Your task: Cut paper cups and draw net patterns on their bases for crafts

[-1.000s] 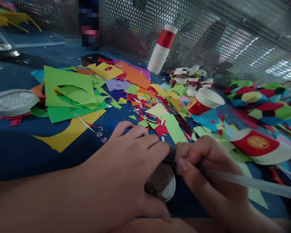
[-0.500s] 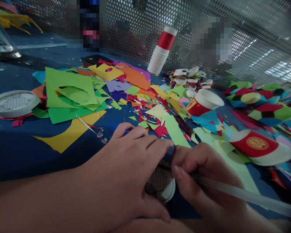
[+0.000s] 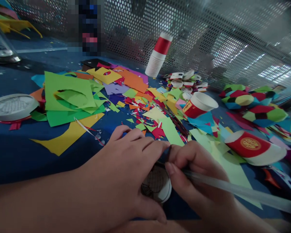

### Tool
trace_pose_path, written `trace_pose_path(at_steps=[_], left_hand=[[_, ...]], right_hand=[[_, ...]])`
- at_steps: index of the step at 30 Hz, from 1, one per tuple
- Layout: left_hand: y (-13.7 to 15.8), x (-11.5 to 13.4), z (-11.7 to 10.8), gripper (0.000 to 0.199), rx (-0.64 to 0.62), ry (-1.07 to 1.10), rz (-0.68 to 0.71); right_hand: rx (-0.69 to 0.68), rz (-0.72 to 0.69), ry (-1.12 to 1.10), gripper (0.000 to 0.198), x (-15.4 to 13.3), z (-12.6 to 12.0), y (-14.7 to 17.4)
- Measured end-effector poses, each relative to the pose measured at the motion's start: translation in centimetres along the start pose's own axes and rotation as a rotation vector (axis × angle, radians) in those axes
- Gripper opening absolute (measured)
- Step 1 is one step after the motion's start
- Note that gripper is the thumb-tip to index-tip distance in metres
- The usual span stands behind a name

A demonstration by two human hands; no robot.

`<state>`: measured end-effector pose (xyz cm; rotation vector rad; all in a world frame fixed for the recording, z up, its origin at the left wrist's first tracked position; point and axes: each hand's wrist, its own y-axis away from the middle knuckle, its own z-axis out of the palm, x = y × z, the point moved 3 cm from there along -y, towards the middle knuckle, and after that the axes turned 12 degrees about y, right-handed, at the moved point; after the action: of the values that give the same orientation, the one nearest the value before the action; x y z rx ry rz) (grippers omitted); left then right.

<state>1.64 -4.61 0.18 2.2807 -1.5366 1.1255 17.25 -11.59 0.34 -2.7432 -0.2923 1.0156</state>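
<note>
My left hand (image 3: 126,161) arches over a small white disc (image 3: 165,191), its fingers beyond the disc and its thumb on the near side, gripping it. Dark lines in a grid pattern are drawn on the disc, and my fingers cover its left part. Between the thumb and fingers of my right hand (image 3: 196,171) is a pen (image 3: 223,185) with a long, pale, translucent barrel. Its dark tip end points at the disc's upper edge; whether it touches cannot be made out. Just right of that hand lies a pale green paper strip (image 3: 237,171).
Green paper sheets (image 3: 68,79) and coloured scraps cover the table's middle. A similar drawn disc (image 3: 13,105) lies left. A cup stack (image 3: 158,55) stands before the perforated metal screen (image 3: 126,29). A red-and-white paper cup (image 3: 196,108) and a cut cup piece (image 3: 251,145) lie right.
The whole view has shifted slightly, so most things sit a little further left. Both hands keep their hold on the disc and the pen.
</note>
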Motion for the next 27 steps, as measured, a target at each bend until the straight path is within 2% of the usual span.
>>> trace_pose_path(at_steps=[3, 6, 11, 13, 18, 22, 27], left_hand=[[0.0, -0.1, 0.1, 0.088, -0.028, -0.017, -0.028], [0.0, -0.1, 0.2, 0.092, -0.004, -0.050, -0.038], [0.1, -0.3, -0.5, 0.105, 0.053, -0.152, -0.092], [0.1, -0.2, -0.9, 0.106, 0.036, -0.135, -0.109], [0.2, 0.4, -1.6, 0.075, -0.039, -0.003, -0.086], [0.4, 0.4, -1.5, 0.071, -0.036, -0.005, -0.122], [0.2, 0.3, -0.9, 0.080, -0.079, 0.005, -0.153]], right_hand=[[0.070, -0.014, -0.127, 0.019, 0.1, -0.2, 0.1], [0.156, -0.040, -0.296, 0.018, 0.0, -0.6, 0.4], [0.257, 0.059, -0.338, 0.024, 0.0, -0.8, 0.5], [0.249, 0.077, -0.326, 0.025, 0.1, -0.8, 0.3], [0.156, 0.098, -0.284, 0.023, 0.6, -0.9, 0.0], [0.148, 0.115, -0.250, 0.023, 0.5, -1.1, 0.1], [0.127, 0.114, -0.233, 0.022, 0.3, -0.9, -0.3]])
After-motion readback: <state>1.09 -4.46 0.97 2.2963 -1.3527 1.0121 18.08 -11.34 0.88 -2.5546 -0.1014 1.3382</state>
